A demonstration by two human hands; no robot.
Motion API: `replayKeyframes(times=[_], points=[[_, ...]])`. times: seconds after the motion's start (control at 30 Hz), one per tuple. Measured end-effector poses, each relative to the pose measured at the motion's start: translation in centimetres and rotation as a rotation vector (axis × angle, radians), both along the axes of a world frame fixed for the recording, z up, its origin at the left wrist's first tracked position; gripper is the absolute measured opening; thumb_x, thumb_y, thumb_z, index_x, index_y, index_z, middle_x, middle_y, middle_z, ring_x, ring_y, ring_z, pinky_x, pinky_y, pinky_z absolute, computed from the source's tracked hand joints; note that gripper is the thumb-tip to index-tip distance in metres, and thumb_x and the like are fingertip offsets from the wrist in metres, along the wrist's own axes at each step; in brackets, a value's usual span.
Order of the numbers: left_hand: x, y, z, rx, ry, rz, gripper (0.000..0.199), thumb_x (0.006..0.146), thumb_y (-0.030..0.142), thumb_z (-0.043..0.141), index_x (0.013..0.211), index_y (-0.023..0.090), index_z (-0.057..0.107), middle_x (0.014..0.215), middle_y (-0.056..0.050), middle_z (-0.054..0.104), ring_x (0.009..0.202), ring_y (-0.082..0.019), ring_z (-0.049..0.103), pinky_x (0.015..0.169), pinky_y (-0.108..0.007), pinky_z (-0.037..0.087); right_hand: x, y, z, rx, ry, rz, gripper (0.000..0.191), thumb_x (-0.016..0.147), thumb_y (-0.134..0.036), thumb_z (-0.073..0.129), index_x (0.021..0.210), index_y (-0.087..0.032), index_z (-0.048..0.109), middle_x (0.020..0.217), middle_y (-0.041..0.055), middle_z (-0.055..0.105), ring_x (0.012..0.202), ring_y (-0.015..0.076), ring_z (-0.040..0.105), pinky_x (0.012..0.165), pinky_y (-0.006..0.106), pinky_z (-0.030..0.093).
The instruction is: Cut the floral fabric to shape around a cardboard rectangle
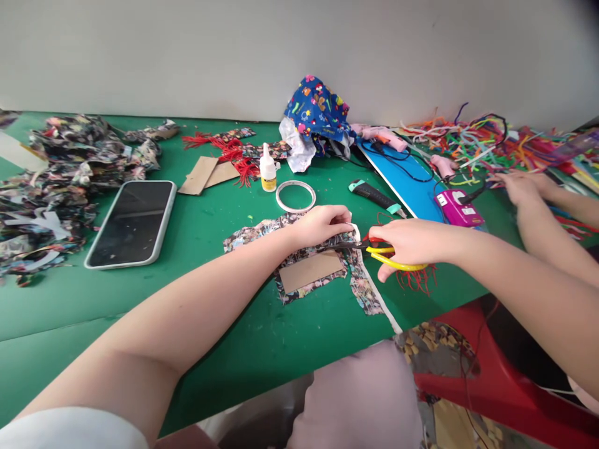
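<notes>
My right hand (405, 240) grips a pair of scissors (390, 257) with yellow and red handles. Their dark blades lie along a dark floral fabric (365, 287) with a white edge strip. With closed fingers, my left hand (322, 226) pinches the same fabric just above the blades. A brown cardboard rectangle (311, 272) rests on the floral cloth below my left hand. Red threads (416, 280) lie under my right hand. Beyond my left hand are a tape roll (296, 197) and a small white bottle with a yellow label (267, 169).
A phone (131, 224) and heaped fabric scraps (70, 162) lie at left. A utility knife (377, 197), blue board (402, 178), purple box with a plug (458, 207) and pink glue gun (381, 136) are at right. Another person's hands (521, 187) touch colourful pipe cleaners (486, 146).
</notes>
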State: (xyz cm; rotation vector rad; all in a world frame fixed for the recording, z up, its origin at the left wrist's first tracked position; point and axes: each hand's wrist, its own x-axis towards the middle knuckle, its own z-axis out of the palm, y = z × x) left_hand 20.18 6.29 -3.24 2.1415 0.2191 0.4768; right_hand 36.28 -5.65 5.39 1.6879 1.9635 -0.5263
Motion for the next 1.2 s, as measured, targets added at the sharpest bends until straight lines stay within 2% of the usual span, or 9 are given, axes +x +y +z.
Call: replayKeyframes(times=[0.3, 0.63, 0.87, 0.93, 1.03, 1.2], points=[[0.0, -0.1, 0.2, -0.021, -0.006, 0.017, 0.013, 0.080, 0.028, 0.054, 0.076, 0.016, 0.053, 0.065, 0.003, 0.052, 0.060, -0.009, 0.046, 0.058, -0.022, 0.036, -0.3, 0.5, -0.4, 0.019, 0.066, 0.012, 0.053, 0.061, -0.068, 0.051, 0.087, -0.021, 0.049, 0.081, 0.0062, 0.060, 0.068, 0.0216, 0.055, 0.053, 0.026, 0.031], [0.0, -0.1, 0.2, -0.018, -0.001, 0.013, 0.012, 0.080, 0.028, 0.054, 0.076, 0.016, 0.053, 0.065, 0.003, 0.052, 0.061, -0.009, 0.047, 0.058, -0.022, 0.036, -0.6, 1.4, -0.9, 0.088, -0.031, -0.016, 0.045, 0.069, -0.066, 0.044, 0.080, -0.025, 0.058, 0.073, 0.0023, 0.063, 0.064, 0.0180, 0.055, 0.053, 0.025, 0.027], [-0.1, -0.1, 0.2, -0.010, 0.005, 0.014, 0.014, 0.081, 0.030, 0.053, 0.077, 0.016, 0.053, 0.066, 0.003, 0.052, 0.060, -0.009, 0.046, 0.057, -0.022, 0.035, -0.7, 1.4, -0.7, 0.161, -0.127, 0.039, 0.034, 0.074, -0.057, 0.044, 0.074, -0.025, 0.057, 0.069, 0.0008, 0.063, 0.060, 0.0166, 0.054, 0.051, 0.025, 0.024], [-0.1, -0.1, 0.1, -0.002, 0.005, 0.020, 0.014, 0.081, 0.030, 0.052, 0.077, 0.016, 0.053, 0.066, 0.003, 0.052, 0.060, -0.009, 0.046, 0.057, -0.022, 0.035, -0.7, 1.1, -0.8, 0.173, -0.144, 0.049, 0.037, 0.074, -0.059, 0.043, 0.078, -0.025, 0.056, 0.072, 0.0016, 0.064, 0.062, 0.0176, 0.056, 0.052, 0.025, 0.026], [0.0, -0.1, -0.1, 0.007, 0.006, 0.035, 0.010, 0.081, 0.027, 0.051, 0.080, 0.017, 0.053, 0.068, 0.003, 0.054, 0.062, -0.010, 0.048, 0.059, -0.022, 0.036, -1.0, 0.4, -0.7, 0.210, -0.158, 0.069, 0.052, 0.066, -0.070, 0.045, 0.086, -0.022, 0.054, 0.077, 0.0059, 0.064, 0.067, 0.0219, 0.058, 0.055, 0.027, 0.029], [0.0, -0.2, -0.1, 0.039, 0.016, 0.071, 0.009, 0.080, 0.021, 0.050, 0.088, 0.017, 0.053, 0.065, 0.004, 0.052, 0.059, -0.009, 0.047, 0.057, -0.022, 0.035, -1.4, -0.8, -0.2, 0.261, -0.167, 0.068, 0.068, 0.057, -0.078, 0.046, 0.087, -0.018, 0.054, 0.083, 0.0115, 0.063, 0.076, 0.0282, 0.059, 0.059, 0.031, 0.035]])
